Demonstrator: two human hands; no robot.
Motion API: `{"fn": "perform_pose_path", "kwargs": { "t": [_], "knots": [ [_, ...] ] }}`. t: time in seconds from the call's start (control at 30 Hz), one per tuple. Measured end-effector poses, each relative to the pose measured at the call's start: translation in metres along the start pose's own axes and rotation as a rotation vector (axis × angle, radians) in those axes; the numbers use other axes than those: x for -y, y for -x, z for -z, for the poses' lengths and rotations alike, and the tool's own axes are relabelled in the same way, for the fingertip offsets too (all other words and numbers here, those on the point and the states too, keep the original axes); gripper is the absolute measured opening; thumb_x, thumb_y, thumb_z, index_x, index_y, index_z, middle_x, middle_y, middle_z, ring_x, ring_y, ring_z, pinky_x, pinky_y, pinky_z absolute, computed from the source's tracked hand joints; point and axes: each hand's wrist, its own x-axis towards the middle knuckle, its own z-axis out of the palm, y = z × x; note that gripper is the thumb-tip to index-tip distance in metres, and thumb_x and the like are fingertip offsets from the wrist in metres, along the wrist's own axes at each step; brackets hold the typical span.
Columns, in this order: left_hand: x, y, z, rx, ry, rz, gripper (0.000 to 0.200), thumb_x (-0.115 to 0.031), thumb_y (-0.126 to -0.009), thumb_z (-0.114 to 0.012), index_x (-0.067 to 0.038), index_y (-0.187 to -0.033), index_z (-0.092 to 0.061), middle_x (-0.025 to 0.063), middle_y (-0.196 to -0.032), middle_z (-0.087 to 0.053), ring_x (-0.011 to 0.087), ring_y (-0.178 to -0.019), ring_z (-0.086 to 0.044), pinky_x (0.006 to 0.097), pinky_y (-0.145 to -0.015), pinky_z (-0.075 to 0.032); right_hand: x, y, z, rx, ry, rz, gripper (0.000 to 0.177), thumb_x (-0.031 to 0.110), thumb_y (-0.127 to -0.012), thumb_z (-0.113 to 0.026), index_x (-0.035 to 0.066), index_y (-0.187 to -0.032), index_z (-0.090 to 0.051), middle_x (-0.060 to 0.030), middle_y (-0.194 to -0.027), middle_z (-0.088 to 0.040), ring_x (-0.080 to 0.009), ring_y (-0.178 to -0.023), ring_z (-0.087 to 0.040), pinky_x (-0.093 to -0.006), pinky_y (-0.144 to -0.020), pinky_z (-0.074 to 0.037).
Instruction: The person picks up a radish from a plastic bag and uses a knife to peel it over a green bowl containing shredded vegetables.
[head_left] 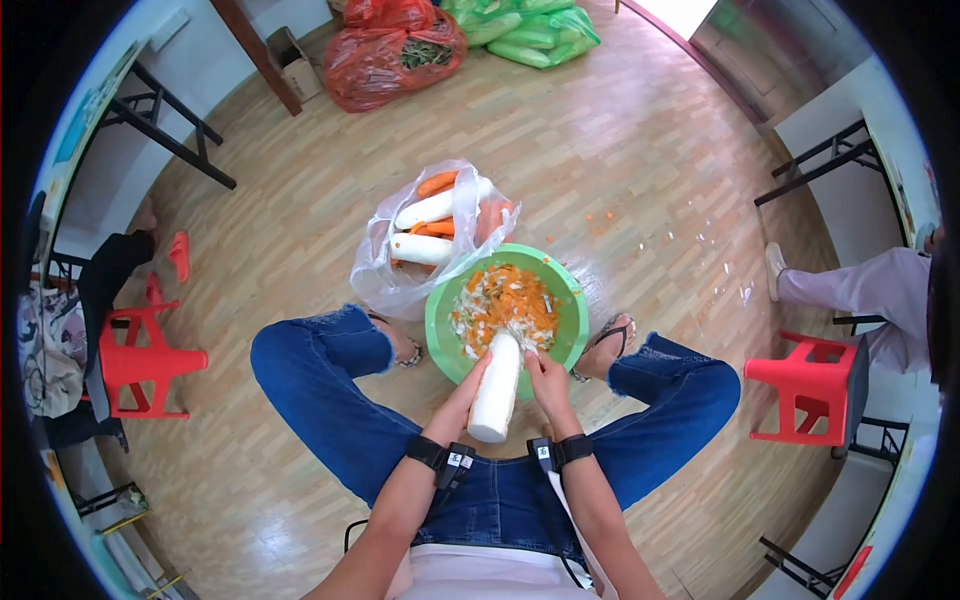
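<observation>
A thick white radish is held at a slant over the near rim of a green basin. My left hand is wrapped round its left side. My right hand is closed close to the radish's right side, near its far end; what its fingers hold, if anything, is hidden. Inside the basin lie orange and white vegetable bits, cut small. Just beyond, a clear plastic bag holds white radishes and carrots, touching the basin.
Red and green bags of vegetables lie at the far wall. Red stools stand left and right, with a seated person at each side. Orange and white scraps dot the floor. My knees flank the basin.
</observation>
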Motion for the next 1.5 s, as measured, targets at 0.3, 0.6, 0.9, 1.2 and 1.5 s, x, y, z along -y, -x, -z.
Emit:
{"fn": "perform_pose_path", "kwargs": {
  "t": [0.3,0.6,0.9,1.2,1.5],
  "knots": [
    [-0.002,0.003,-0.005,-0.076,0.001,-0.003,0.052,-0.054,-0.08,-0.044,-0.007,-0.099,-0.053,0.007,-0.073,-0.06,0.0197,-0.058,-0.061,0.0319,-0.047,-0.051,0.0,0.004,-0.006,0.019,0.0,0.008,0.034,0.04,-0.082,-0.048,0.011,-0.094,-0.062,-0.0154,-0.066,-0.059,-0.0293,-0.06,-0.057,-0.0361,-0.054,-0.043],
    [-0.001,0.005,-0.007,-0.027,-0.023,0.018,0.054,-0.055,-0.08,-0.044,-0.006,-0.102,-0.051,0.0082,-0.076,-0.06,0.0208,-0.059,-0.061,0.0326,-0.049,-0.051,-0.016,-0.015,-0.007,-0.032,0.078,-0.043,0.04,0.038,-0.084,-0.045,0.001,-0.08,-0.059,-0.0183,-0.065,-0.057,-0.0328,-0.06,-0.055,-0.0369,-0.054,-0.042],
    [-0.002,-0.014,0.012,-0.074,0.084,-0.09,0.057,-0.056,-0.079,-0.044,-0.006,-0.106,-0.049,0.0095,-0.079,-0.059,0.022,-0.064,-0.061,0.034,-0.052,-0.052,-0.015,-0.013,-0.01,-0.03,-0.282,-0.141,0.029,0.03,-0.085,-0.049,0.001,-0.083,-0.052,-0.0012,-0.051,-0.047,-0.0095,-0.043,-0.041,-0.0249,-0.042,-0.032],
    [0.003,-0.025,0.022,-0.097,0.087,-0.066,0.056,-0.056,-0.08,-0.042,-0.007,-0.105,-0.051,0.0094,-0.078,-0.06,0.0223,-0.061,-0.061,0.0337,-0.05,-0.052,-0.063,-0.02,-0.029,-0.182,0.072,0.151,0.041,0.017,-0.085,-0.047,0.005,-0.122,-0.036,-0.0047,-0.053,-0.047,-0.0137,-0.047,-0.046,-0.0284,-0.047,-0.04],
    [-0.005,-0.013,0.011,-0.131,0.102,-0.116,0.049,-0.053,-0.081,-0.045,-0.009,-0.1,-0.052,0.0039,-0.074,-0.058,0.0154,-0.059,-0.058,0.0301,-0.051,-0.05,-0.008,-0.004,-0.009,0.086,0.182,0.141,0.038,0.018,-0.084,-0.044,0.018,-0.123,-0.043,-0.0214,-0.087,-0.059,-0.0334,-0.077,-0.058,-0.0362,-0.068,-0.045]
  ]
}}
